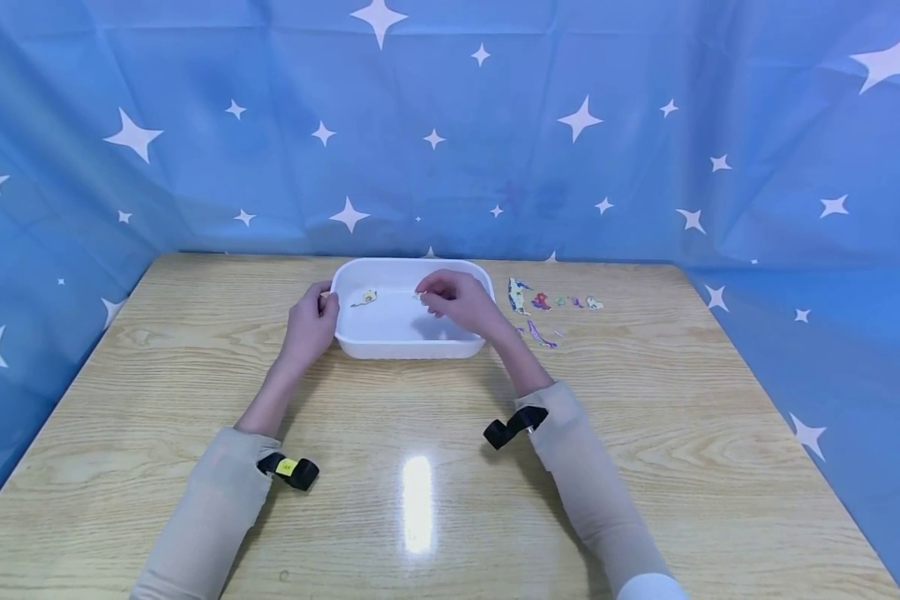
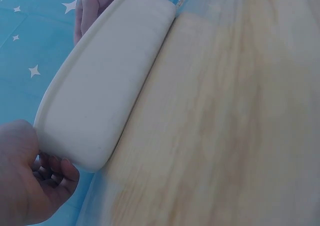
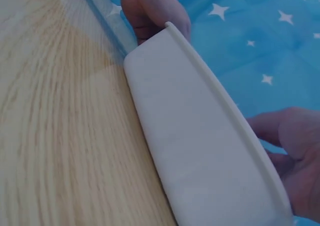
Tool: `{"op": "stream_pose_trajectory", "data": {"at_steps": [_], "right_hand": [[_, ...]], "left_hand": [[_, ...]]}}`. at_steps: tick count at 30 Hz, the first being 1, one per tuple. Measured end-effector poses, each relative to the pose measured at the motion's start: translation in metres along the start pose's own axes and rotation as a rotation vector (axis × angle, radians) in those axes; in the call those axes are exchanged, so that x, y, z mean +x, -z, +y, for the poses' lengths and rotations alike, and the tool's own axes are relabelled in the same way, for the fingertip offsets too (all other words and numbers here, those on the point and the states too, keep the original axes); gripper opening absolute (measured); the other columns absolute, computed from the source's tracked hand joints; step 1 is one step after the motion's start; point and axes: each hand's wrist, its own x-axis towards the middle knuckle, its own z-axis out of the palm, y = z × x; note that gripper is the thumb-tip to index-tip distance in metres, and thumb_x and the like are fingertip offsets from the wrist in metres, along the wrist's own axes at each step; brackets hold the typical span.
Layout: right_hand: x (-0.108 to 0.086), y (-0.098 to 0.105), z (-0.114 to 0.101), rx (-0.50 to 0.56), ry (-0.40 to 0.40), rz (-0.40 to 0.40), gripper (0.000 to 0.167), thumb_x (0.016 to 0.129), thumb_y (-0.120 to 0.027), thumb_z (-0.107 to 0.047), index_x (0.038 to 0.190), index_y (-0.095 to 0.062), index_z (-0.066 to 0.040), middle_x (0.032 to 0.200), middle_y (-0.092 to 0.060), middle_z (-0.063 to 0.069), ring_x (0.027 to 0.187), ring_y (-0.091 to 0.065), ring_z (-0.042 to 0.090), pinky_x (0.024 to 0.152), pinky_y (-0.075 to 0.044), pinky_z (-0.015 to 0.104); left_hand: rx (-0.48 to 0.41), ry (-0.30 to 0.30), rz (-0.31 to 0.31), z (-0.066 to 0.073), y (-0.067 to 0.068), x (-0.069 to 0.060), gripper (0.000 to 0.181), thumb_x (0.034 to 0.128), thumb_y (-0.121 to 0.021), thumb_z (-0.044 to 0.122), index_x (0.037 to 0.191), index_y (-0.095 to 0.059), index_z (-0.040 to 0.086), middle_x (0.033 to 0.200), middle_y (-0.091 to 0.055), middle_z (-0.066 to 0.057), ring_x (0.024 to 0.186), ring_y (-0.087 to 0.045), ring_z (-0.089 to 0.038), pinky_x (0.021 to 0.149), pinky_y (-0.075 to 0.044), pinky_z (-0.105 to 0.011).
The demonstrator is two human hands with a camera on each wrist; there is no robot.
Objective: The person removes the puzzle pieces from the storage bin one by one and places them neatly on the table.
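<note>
A white plastic basin (image 1: 412,350) stands on the wooden table. At its left end my left hand (image 1: 312,323) holds the rim, thumb at the edge and fingers curled by the outer wall, as the left wrist view (image 2: 30,176) also shows. My right hand (image 1: 457,298) reaches over the basin's right side and pinches a small pale yellowish piece (image 1: 418,294) between thumb and fingertips. Another small yellow-and-grey piece (image 1: 367,297) with a thin tail lies inside, on the basin's left. The basin wall hides the right fingertips in the right wrist view.
Right of the basin several small flat colourful cutouts lie on the table: a long pale-yellow and blue one (image 1: 517,296), a red one (image 1: 542,301), a purple one (image 1: 540,335) and a whitish one (image 1: 594,302). Behind hangs a blue star-patterned cloth (image 1: 450,183).
</note>
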Motion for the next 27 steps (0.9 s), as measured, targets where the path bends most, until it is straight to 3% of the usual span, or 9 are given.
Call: {"op": "stream_pose_trajectory", "data": {"at_steps": [5, 8, 12, 20, 27], "right_hand": [[-0.010, 0.018, 0.002, 0.087, -0.015, 0.034, 0.017, 0.101, -0.063, -0.011, 0.112, -0.068, 0.000, 0.104, -0.066, 0.028, 0.088, -0.064, 0.045, 0.084, -0.053, 0.055], [-0.017, 0.029, 0.003, 0.107, -0.045, 0.052, 0.019, 0.100, -0.065, -0.015, 0.111, -0.068, 0.000, 0.101, -0.067, 0.027, 0.091, -0.063, 0.050, 0.087, -0.051, 0.059], [-0.025, 0.041, 0.005, 0.085, -0.096, 0.066, 0.022, 0.100, -0.066, -0.017, 0.111, -0.068, 0.001, 0.097, -0.068, 0.021, 0.090, -0.065, 0.045, 0.087, -0.053, 0.053], [-0.043, 0.064, 0.011, 0.047, -0.104, 0.121, 0.023, 0.099, -0.067, -0.021, 0.108, -0.069, 0.000, 0.094, -0.067, 0.020, 0.086, -0.065, 0.037, 0.080, -0.056, 0.041], [-0.062, 0.088, 0.020, 0.003, -0.168, 0.137, 0.027, 0.100, -0.066, -0.023, 0.112, -0.066, 0.002, 0.097, -0.066, 0.022, 0.087, -0.064, 0.033, 0.076, -0.055, 0.032]], "left_hand": [[0.005, 0.002, 0.006, 0.000, 0.001, 0.000, 0.042, 0.1069, -0.042, 0.016, 0.140, -0.049, -0.009, 0.082, -0.047, -0.008, 0.068, -0.045, -0.019, 0.055, -0.038, -0.024], [0.004, 0.002, 0.003, 0.000, 0.001, 0.000, 0.042, 0.1069, -0.041, 0.016, 0.140, -0.049, -0.009, 0.082, -0.047, -0.009, 0.068, -0.045, -0.019, 0.055, -0.039, -0.024], [0.004, -0.003, 0.000, 0.000, 0.000, 0.000, 0.042, 0.1071, -0.041, 0.017, 0.140, -0.049, -0.008, 0.082, -0.046, -0.009, 0.068, -0.045, -0.020, 0.055, -0.039, -0.024], [0.005, -0.007, 0.006, -0.001, -0.001, 0.001, 0.043, 0.1068, -0.041, 0.017, 0.140, -0.049, -0.009, 0.081, -0.047, -0.008, 0.067, -0.045, -0.018, 0.055, -0.039, -0.024], [0.006, -0.007, 0.007, 0.000, 0.000, -0.001, 0.043, 0.1060, -0.040, 0.016, 0.139, -0.049, -0.010, 0.080, -0.046, -0.008, 0.067, -0.044, -0.018, 0.055, -0.038, -0.025]]}}
